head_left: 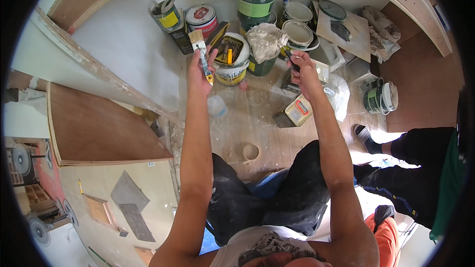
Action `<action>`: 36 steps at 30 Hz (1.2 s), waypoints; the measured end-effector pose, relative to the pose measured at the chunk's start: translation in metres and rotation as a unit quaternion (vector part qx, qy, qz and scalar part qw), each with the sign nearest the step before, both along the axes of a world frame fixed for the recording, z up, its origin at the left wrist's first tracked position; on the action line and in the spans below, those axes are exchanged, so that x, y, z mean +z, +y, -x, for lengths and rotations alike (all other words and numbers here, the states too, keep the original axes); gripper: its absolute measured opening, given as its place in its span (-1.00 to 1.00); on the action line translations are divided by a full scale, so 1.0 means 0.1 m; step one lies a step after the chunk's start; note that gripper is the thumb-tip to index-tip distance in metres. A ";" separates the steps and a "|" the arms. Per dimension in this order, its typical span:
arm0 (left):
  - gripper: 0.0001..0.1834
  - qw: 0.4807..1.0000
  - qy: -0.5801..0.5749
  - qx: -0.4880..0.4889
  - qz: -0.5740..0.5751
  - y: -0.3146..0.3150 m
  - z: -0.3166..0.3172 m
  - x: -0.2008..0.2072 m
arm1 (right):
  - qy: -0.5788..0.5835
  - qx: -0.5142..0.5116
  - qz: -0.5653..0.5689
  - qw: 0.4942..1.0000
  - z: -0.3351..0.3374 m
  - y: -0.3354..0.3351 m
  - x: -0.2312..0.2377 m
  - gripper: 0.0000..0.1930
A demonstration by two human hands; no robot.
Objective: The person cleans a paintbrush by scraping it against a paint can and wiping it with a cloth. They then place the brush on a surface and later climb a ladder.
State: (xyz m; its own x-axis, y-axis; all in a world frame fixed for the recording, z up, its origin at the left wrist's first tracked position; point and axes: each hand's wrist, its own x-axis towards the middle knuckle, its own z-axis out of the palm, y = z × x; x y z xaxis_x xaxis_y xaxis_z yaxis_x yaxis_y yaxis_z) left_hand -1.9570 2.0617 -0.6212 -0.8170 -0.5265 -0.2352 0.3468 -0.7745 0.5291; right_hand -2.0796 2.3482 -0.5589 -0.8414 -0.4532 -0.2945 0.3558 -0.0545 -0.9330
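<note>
My left hand is closed around a paintbrush, its pale bristles pointing up and its handle smeared with paint. In my right hand is a slim tool with a black handle; a thin shaft seems to run up from it, but its tip is hard to make out. Between my hands, beyond them, a white bucket carries an open black case with tools, including one with a yellow handle. Beside it a bundled pale cloth rests on top of a green bucket.
Lidded paint buckets and a red-and-white can stand along the wall. A rectangular tin, a tape roll and a clear plastic cup are on the floor. Another person's leg is at right.
</note>
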 end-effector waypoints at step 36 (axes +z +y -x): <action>-0.60 0.894 -0.107 0.040 0.433 0.56 -0.26 0.83 | 0.473 0.084 -0.097 0.871 -0.54 -0.11 0.42 -0.76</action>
